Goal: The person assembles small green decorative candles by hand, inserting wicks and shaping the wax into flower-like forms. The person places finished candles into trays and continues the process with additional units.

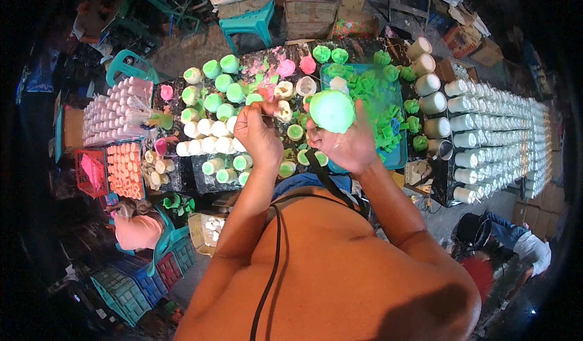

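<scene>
Now clamps the fingers of the right hand (pixel 347 146) on a green rounded piece (pixel 331 111), cupping it from the lower and right sides above the worktop (pixel 252 59). Curls the fingers of the left hand (pixel 258 128) together; cannot tell of anything thin between them. Leaves a narrow open gap between the hands, with a cream carved piece (pixel 283 111) in view through it, just beside the left fingers. Turns the right palm up beneath the green piece, holds the left wrist nearly straight, and bends both elbows to bring the forearms inward from the lower edge of the view. Stands close to the near edge of the worktop, with more open room above the crowded things than among them. Has cream cylinders (pixel 208 145) and green-filled cups (pixel 226 176) near on the left, a teal tray (pixel 398 159) of green scraps (pixel 362 86) just to the right, and a pink lump (pixel 285 68) toward the far edge. Farther right, faces rows of white cylinders (pixel 464 122), well apart from both hands.
</scene>
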`<action>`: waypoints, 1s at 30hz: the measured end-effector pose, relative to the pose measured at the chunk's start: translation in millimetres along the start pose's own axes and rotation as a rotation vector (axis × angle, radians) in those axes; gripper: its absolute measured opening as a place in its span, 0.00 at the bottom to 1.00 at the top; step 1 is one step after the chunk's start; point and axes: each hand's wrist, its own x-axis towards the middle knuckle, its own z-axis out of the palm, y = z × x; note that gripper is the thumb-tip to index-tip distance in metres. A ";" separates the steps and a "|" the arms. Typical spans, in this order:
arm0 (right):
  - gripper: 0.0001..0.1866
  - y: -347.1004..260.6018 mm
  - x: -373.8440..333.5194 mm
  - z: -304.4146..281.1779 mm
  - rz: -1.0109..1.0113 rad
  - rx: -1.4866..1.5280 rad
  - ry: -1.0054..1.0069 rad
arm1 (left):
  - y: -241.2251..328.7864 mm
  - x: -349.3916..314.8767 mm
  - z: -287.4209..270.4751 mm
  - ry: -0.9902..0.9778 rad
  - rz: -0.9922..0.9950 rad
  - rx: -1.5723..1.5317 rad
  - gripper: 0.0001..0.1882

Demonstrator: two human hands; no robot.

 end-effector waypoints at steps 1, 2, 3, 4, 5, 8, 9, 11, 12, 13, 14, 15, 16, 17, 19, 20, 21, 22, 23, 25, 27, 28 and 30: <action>0.38 -0.3 0.4 0.4 -0.002 0.012 0.013 | 3.6 -0.5 0.9 -0.007 -0.047 -0.020 0.14; 0.38 -0.5 0.9 0.4 -0.004 0.024 0.026 | 7.2 -1.7 3.4 -0.002 -0.037 0.087 0.13; 0.40 -0.7 1.0 -1.0 -0.008 0.004 0.017 | 8.8 -4.5 6.7 0.005 -0.027 0.192 0.13; 0.41 -0.6 1.4 -3.3 -0.012 -0.015 0.008 | 8.3 -7.0 10.4 0.012 -0.016 0.297 0.14; 0.43 -0.4 1.6 -4.6 -0.015 -0.035 -0.002 | 2.1 -10.8 18.5 -0.078 0.189 0.344 0.16; 0.41 -0.9 1.1 1.1 -0.063 -0.009 0.123 | 17.2 -18.9 35.0 -0.389 0.350 0.581 0.24; 0.38 -0.9 0.4 -3.1 -0.053 -0.044 0.124 | 23.2 -19.4 40.2 -0.481 0.401 0.677 0.29; 0.34 -1.1 -1.4 -15.4 -0.033 -0.115 0.128 | 27.7 -14.2 43.8 -0.622 0.433 0.883 0.37; 0.33 0.8 -1.0 -2.6 -0.037 -0.108 0.257 | 27.4 -11.8 42.6 -0.686 0.436 0.953 0.40; 0.33 4.3 0.1 22.2 -0.039 -0.101 0.387 | 24.5 -9.2 37.3 -0.729 0.406 0.964 0.42; 0.33 6.6 0.7 35.4 -0.043 -0.093 0.514 | 23.0 -7.4 34.4 -0.775 0.377 0.975 0.43; 0.32 6.5 -1.8 24.5 -0.017 -0.146 0.396 | 23.9 -6.6 35.5 -0.740 0.376 0.940 0.40; 0.30 4.7 -7.0 2.4 0.008 -0.197 0.276 | 23.9 -7.7 33.9 -0.726 0.370 0.947 0.40; 0.29 1.1 -11.3 -10.9 0.032 -0.248 0.155 | 23.0 -10.3 30.3 -0.711 0.365 0.955 0.40; 0.25 -6.0 -17.0 -11.4 0.004 -0.638 0.302 | 23.9 -14.2 27.8 -0.673 0.352 0.953 0.40; 0.24 -9.5 -21.7 -12.0 -0.013 -0.833 0.376 | 25.2 -15.5 27.4 -0.650 0.344 0.943 0.39; 0.19 -7.6 -23.9 -15.8 -0.175 -1.053 0.395 | 26.7 -16.0 26.7 -0.633 0.338 0.933 0.39; 0.15 -6.7 -26.4 -18.4 -0.336 -1.282 0.453 | 27.4 -17.4 26.3 -0.623 0.338 0.936 0.40; 0.13 -5.4 -25.0 -21.2 -0.520 -1.512 0.450 | 27.5 -19.2 25.8 -0.613 0.339 0.939 0.40; 0.14 -7.9 -15.6 -20.5 -0.792 -1.906 0.319 | 23.9 -21.5 20.5 -0.638 0.347 0.943 0.42; 0.16 0.3 -9.9 -42.9 -0.713 -1.765 0.145 | 20.9 -20.9 18.6 -0.644 0.358 0.910 0.42; 0.17 5.3 -8.5 -53.7 -0.670 -1.694 0.059 | 19.6 -21.6 18.2 -0.643 0.362 0.892 0.42; 0.21 14.0 -8.1 -67.0 -0.330 -1.191 0.070 | 18.0 -24.0 17.4 -0.604 0.285 0.827 0.42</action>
